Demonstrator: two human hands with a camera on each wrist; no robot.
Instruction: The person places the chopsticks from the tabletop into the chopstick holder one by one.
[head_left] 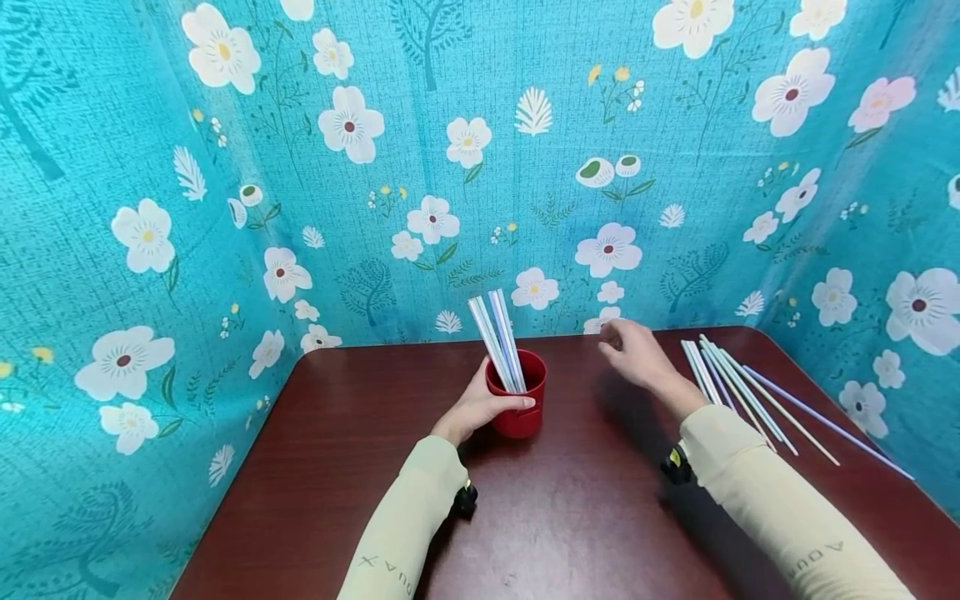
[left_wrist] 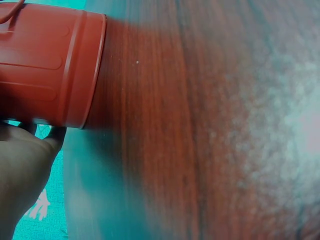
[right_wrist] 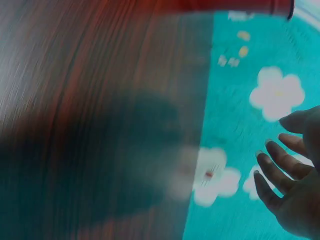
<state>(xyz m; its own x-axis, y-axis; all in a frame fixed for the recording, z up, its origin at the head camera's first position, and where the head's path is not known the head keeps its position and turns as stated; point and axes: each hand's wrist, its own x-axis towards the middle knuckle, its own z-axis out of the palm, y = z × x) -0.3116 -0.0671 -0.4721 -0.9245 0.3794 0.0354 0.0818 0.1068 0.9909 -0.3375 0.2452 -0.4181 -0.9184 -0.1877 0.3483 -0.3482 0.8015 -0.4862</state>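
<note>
My left hand [head_left: 483, 402] grips a red cup [head_left: 517, 421] from its left side, with the thumb across the front. Several pale straws [head_left: 501, 342] lean to the left inside the cup and stick up above its rim. In the left wrist view the cup [left_wrist: 45, 65] shows ribbed sides, and my left hand [left_wrist: 27, 165] wraps round it. My right hand [head_left: 637, 354] is above the table between the cup and a loose pile of straws [head_left: 738, 392]. Its fingers are loosely bent, and nothing is between them in the right wrist view, where the hand [right_wrist: 295, 175] shows.
The straw pile lies fanned out at the right of the dark wooden table [head_left: 360, 433], partly behind my right forearm. One blue straw [head_left: 832, 425] reaches toward the right edge. A turquoise flowered cloth [head_left: 420, 275] hangs behind and on both sides of the table.
</note>
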